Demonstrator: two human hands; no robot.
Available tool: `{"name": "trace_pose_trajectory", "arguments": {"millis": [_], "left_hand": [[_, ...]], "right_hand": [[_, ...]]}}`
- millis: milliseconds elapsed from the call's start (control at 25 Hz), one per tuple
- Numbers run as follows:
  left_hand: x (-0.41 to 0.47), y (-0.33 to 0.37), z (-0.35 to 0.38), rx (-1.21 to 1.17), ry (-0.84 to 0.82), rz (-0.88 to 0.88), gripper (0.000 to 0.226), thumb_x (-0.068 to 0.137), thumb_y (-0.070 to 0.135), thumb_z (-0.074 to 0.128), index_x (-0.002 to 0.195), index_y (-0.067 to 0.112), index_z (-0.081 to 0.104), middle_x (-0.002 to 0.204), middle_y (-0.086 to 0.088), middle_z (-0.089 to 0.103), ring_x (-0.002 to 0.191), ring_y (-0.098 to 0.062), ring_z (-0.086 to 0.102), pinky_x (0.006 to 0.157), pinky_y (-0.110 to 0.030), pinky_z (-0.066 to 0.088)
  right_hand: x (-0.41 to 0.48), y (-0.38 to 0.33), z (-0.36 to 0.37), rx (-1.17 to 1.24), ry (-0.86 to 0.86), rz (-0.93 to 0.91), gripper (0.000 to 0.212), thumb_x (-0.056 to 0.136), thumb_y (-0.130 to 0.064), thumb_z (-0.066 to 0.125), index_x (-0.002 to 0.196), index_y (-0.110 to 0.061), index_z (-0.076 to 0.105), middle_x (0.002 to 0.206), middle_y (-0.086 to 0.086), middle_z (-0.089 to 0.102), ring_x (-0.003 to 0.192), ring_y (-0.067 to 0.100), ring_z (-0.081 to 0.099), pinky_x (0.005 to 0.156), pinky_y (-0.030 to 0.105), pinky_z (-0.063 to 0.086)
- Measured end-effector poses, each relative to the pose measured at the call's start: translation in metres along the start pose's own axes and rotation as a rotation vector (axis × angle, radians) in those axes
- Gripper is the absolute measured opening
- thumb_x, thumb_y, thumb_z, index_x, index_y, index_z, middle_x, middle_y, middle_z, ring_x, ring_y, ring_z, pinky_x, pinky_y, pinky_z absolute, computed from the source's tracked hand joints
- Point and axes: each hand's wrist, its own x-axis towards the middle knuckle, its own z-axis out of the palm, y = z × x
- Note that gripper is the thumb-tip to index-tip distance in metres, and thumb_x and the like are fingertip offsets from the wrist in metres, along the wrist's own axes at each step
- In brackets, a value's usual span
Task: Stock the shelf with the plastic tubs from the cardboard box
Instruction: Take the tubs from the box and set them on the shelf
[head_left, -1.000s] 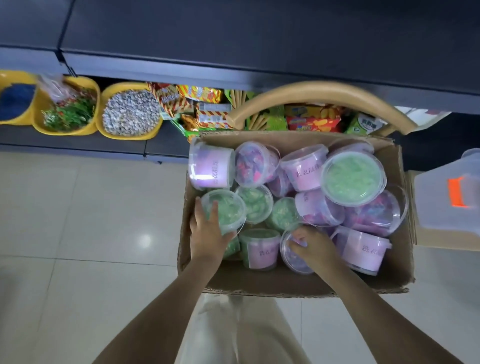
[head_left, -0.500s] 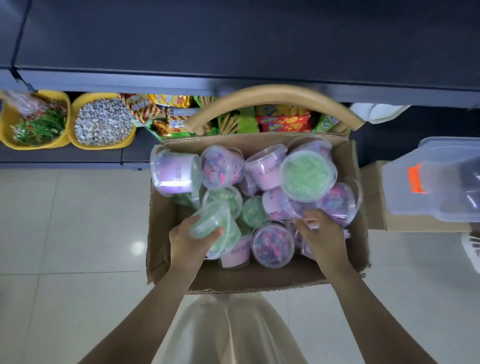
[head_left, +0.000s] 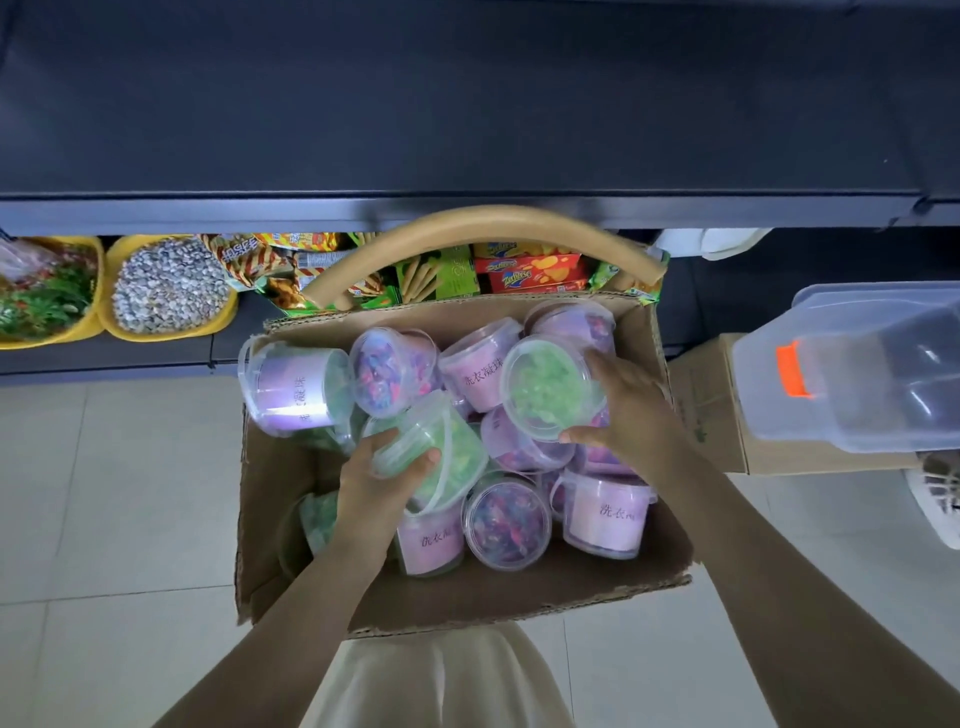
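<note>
Probably light and slick, so gripping round the walls.
Left hand (head_left: 371, 486) is clasping near tub (head_left: 449, 449); right hand (head_left: 636, 410), far tub (head_left: 550, 384).

Bright, flat light from above, with a fisheye stretch at the edges

The pale floor tiles (head_left: 130, 493) look a bit washed out, and the dark shelf (head_left: 467, 104) up top swallows detail. There's a white glare streak on the purple tub (head_left: 296, 395) at the left of the cardboard box (head_left: 467, 597), and the shadows in there are soft. The green tub (head_left: 441, 447) in the left hand (head_left: 374, 483) is slightly smeared, while the lime-lidded tub (head_left: 553, 387) in the right hand (head_left: 628, 415) is sharper. The clear container (head_left: 857, 364) at the right edge is soft, and the tile lines splay toward the corners.
</note>
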Motion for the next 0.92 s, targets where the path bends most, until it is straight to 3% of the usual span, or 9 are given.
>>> {"name": "trace_pose_trajectory", "arguments": {"millis": [120, 240, 320, 480, 600, 720, 800, 920], "left_hand": [[0.003, 0.003, 0.004, -0.033, 0.000, 0.049, 0.049, 0.077, 0.018, 0.075, 0.121, 0.021, 0.054, 0.112, 0.004, 0.059, 0.074, -0.002, 0.061, 0.045, -0.003, 0.043], [0.006, 0.004, 0.006, -0.081, 0.011, 0.069, 0.049, 0.076, 0.019, 0.075, 0.121, 0.018, 0.056, 0.117, -0.003, 0.064, 0.095, -0.014, 0.064, 0.049, -0.006, 0.047], [0.006, 0.004, 0.007, -0.086, 0.025, 0.076, 0.050, 0.076, 0.020, 0.075, 0.122, 0.018, 0.057, 0.115, -0.003, 0.064, 0.098, -0.016, 0.064, 0.051, -0.009, 0.049], [-0.004, 0.009, 0.000, -0.085, 0.061, 0.096, 0.041, 0.080, 0.025, 0.071, 0.118, 0.022, 0.058, 0.108, 0.004, 0.065, 0.091, -0.009, 0.064, 0.061, -0.017, 0.047], [-0.021, 0.020, -0.014, -0.116, 0.057, 0.154, 0.031, 0.081, 0.020, 0.071, 0.108, 0.027, 0.058, 0.091, 0.013, 0.066, 0.078, -0.001, 0.063, 0.059, -0.012, 0.049], [-0.039, 0.036, -0.036, -0.189, 0.066, 0.216, 0.031, 0.075, 0.020, 0.077, 0.101, 0.026, 0.061, 0.087, 0.011, 0.068, 0.084, -0.012, 0.066, 0.075, -0.028, 0.055], [-0.056, 0.055, -0.059, -0.240, 0.072, 0.260, 0.031, 0.073, 0.022, 0.078, 0.097, 0.028, 0.060, 0.090, 0.009, 0.068, 0.091, -0.019, 0.066, 0.083, -0.041, 0.054], [-0.086, 0.092, -0.096, -0.307, 0.078, 0.366, 0.028, 0.079, 0.012, 0.072, 0.095, 0.026, 0.055, 0.095, 0.000, 0.064, 0.085, -0.020, 0.065, 0.078, -0.040, 0.055]], "right_hand": [[0.007, 0.007, 0.007, 0.144, -0.056, 0.009, 0.112, 0.060, -0.044, 0.084, 0.149, -0.017, 0.022, 0.154, 0.002, 0.028, 0.141, 0.021, 0.028, 0.110, 0.034, 0.027], [0.011, 0.004, 0.015, 0.279, -0.081, 0.080, 0.124, 0.053, -0.035, 0.090, 0.150, -0.019, 0.015, 0.156, -0.001, 0.023, 0.143, 0.017, 0.021, 0.112, 0.032, 0.024], [0.014, 0.002, 0.021, 0.350, -0.022, 0.126, 0.121, 0.051, -0.031, 0.091, 0.148, -0.020, 0.021, 0.152, 0.000, 0.029, 0.141, 0.018, 0.026, 0.112, 0.033, 0.025], [0.005, -0.016, 0.021, 0.655, 0.121, 0.193, 0.089, 0.052, -0.024, 0.091, 0.129, -0.022, 0.046, 0.125, -0.005, 0.053, 0.116, 0.011, 0.048, 0.098, 0.028, 0.039], [-0.007, -0.035, 0.014, 0.924, 0.091, 0.257, 0.059, 0.057, -0.020, 0.089, 0.107, -0.026, 0.058, 0.110, -0.006, 0.065, 0.101, 0.010, 0.061, 0.087, 0.026, 0.049], [-0.020, -0.060, 0.000, 1.073, 0.039, 0.242, 0.050, 0.064, -0.023, 0.085, 0.109, -0.018, 0.065, 0.104, -0.003, 0.071, 0.098, 0.012, 0.067, 0.086, 0.027, 0.053], [-0.032, -0.090, -0.022, 1.098, 0.014, 0.192, 0.044, 0.069, -0.023, 0.082, 0.109, -0.018, 0.065, 0.101, -0.006, 0.071, 0.095, 0.007, 0.067, 0.079, 0.016, 0.052], [-0.047, -0.147, -0.066, 1.088, 0.037, 0.058, 0.032, 0.073, -0.022, 0.079, 0.101, -0.025, 0.064, 0.097, -0.011, 0.071, 0.090, 0.000, 0.065, 0.073, 0.012, 0.048]]}}
